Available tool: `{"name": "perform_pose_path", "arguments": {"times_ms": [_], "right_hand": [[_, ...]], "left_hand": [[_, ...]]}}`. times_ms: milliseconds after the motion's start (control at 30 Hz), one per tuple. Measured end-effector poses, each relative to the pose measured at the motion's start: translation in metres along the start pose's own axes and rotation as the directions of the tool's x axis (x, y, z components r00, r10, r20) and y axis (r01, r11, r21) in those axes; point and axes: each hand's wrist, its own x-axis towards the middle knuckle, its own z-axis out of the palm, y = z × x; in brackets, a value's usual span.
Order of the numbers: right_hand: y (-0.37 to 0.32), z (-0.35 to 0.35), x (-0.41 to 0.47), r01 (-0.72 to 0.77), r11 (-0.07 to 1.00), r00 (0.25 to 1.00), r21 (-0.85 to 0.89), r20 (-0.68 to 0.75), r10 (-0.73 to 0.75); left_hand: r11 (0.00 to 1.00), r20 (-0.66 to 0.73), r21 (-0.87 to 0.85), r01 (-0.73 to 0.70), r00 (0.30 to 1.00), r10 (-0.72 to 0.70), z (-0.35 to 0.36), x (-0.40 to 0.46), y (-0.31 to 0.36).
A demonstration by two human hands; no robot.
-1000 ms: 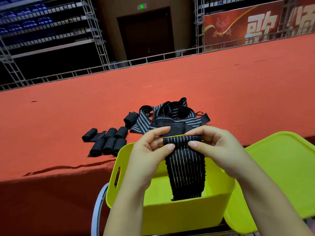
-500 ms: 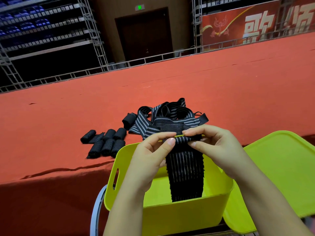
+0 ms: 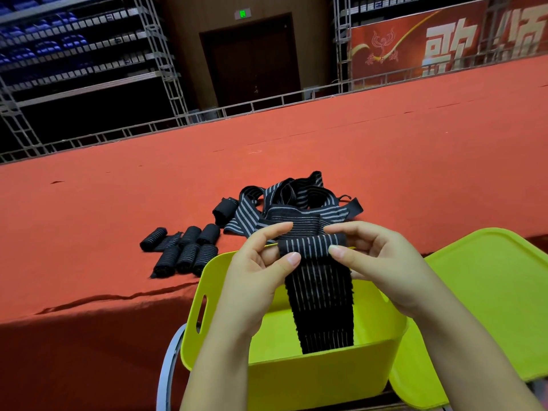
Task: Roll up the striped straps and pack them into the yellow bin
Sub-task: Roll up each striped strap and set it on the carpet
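A black strap with thin pale stripes [image 3: 321,298] hangs down into the yellow bin [image 3: 296,378]. Its top end is turned into a small roll. My left hand [image 3: 258,268] pinches the roll's left end between thumb and forefinger. My right hand [image 3: 376,262] pinches the right end the same way. Behind my hands, a loose heap of unrolled striped straps [image 3: 299,203] lies on the red table. Several rolled straps [image 3: 185,250] lie in a cluster to the left of the bin.
The yellow bin lid [image 3: 486,307] lies tilted to the right of the bin. The red cloth table [image 3: 118,203] stretches far back and to both sides. A single roll [image 3: 224,209] sits by the heap. A white chair rim [image 3: 167,363] shows below the bin.
The roll at the strap's top has grown by a turn and my hands have lifted slightly. The hanging length in the bin is a bit shorter.
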Motion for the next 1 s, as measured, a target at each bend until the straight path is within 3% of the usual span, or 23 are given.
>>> {"name": "perform_pose_path", "arguments": {"times_ms": [367, 567, 667, 833, 1000], "right_hand": [[0.0034, 0.0048, 0.0017, 0.235, 0.972, 0.970, -0.022, -0.055, -0.236], [0.0077, 0.0077, 0.0017, 0.296, 0.951, 0.953, -0.088, -0.043, -0.300], [0.0088, 0.0066, 0.0021, 0.251, 0.965, 0.966, -0.080, -0.045, -0.255], [0.0032, 0.0023, -0.0009, 0.007, 0.998, 0.999, 0.064, 0.047, -0.010], [0.0053, 0.0051, -0.0001, -0.026, 0.999, 0.999, 0.036, 0.018, 0.026]], "left_hand": [[0.991, 0.032, 0.034, 0.126, 0.991, -0.127, 0.0006, -0.0004, -0.0027], [0.991, -0.038, 0.033, 0.126, 0.991, -0.125, 0.0046, -0.0001, -0.0023], [0.996, -0.038, 0.013, 0.084, 0.996, -0.083, 0.0054, -0.0012, -0.0033], [0.999, -0.036, -0.035, 0.038, 0.999, -0.040, 0.0012, -0.0006, -0.0061], [0.999, 0.016, -0.051, 0.010, 1.000, -0.009, 0.0014, -0.0002, -0.0074]]}}
